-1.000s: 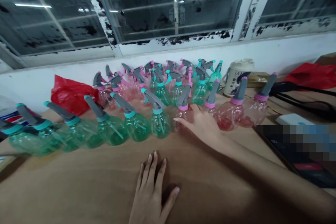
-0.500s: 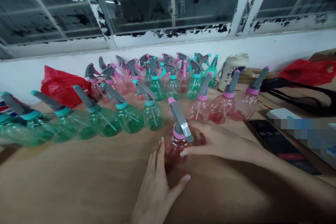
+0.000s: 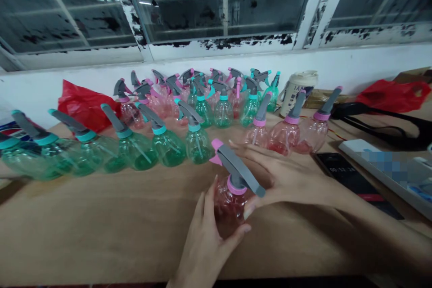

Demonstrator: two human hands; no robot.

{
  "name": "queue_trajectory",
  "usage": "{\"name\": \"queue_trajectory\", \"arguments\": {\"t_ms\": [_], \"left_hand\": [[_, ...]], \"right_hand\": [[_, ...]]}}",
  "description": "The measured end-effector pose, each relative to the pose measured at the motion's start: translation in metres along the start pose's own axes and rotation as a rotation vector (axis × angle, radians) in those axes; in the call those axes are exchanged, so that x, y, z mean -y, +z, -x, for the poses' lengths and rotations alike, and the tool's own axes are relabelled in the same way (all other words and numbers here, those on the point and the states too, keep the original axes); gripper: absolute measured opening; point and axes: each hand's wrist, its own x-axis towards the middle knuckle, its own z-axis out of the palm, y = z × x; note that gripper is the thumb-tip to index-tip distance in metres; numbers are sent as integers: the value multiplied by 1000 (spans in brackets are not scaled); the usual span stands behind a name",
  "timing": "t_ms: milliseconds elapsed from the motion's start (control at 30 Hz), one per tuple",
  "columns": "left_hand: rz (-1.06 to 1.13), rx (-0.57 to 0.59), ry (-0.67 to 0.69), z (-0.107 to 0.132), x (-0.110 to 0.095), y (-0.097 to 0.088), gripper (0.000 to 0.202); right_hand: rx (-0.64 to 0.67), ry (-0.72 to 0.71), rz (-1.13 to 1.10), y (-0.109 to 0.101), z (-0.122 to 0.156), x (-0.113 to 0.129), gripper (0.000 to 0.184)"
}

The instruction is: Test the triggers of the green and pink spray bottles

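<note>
A pink spray bottle (image 3: 229,202) with a grey trigger head and pink collar stands between my hands, near the middle of the table. Curved around its lower left side is my left hand (image 3: 206,245), thumb in front. My right hand (image 3: 286,176) grips it from the right, with the thumb on the near side and the fingers behind, partly hidden. Left of it runs a row of green spray bottles (image 3: 168,150) with turquoise collars. Just beyond my right hand stand three more pink spray bottles (image 3: 285,135).
More pink and green spray bottles (image 3: 222,110) crowd against the wall. A red plastic bag (image 3: 86,105) lies at the left. A paper cup (image 3: 299,92), black strap (image 3: 381,121), phone (image 3: 344,168) and white tray-like object (image 3: 357,147) lie along the right side.
The pink spray bottle has come nearer to me and slightly right. My left hand has closed in around it, and my right hand stays on it.
</note>
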Motion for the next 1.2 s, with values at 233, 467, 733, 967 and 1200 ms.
{"name": "queue_trajectory", "arguments": {"t_ms": [233, 467, 733, 967, 1200], "left_hand": [[-79, 16, 40, 3, -12, 17, 88], [-180, 21, 80, 7, -9, 10, 93], [-504, 124, 202, 1, 8, -14, 89], [-686, 92, 334, 10, 33, -27, 80], [-688, 7, 362, 12, 36, -27, 75]], "right_hand": [[-301, -121, -514, 41, -13, 13, 54], [-418, -162, -417, 46, -17, 20, 27], [-321, -265, -379, 40, -32, 17, 23], [-370, -261, -331, 36, -34, 11, 8], [-301, -268, -330, 33, -32, 7, 39]]}}
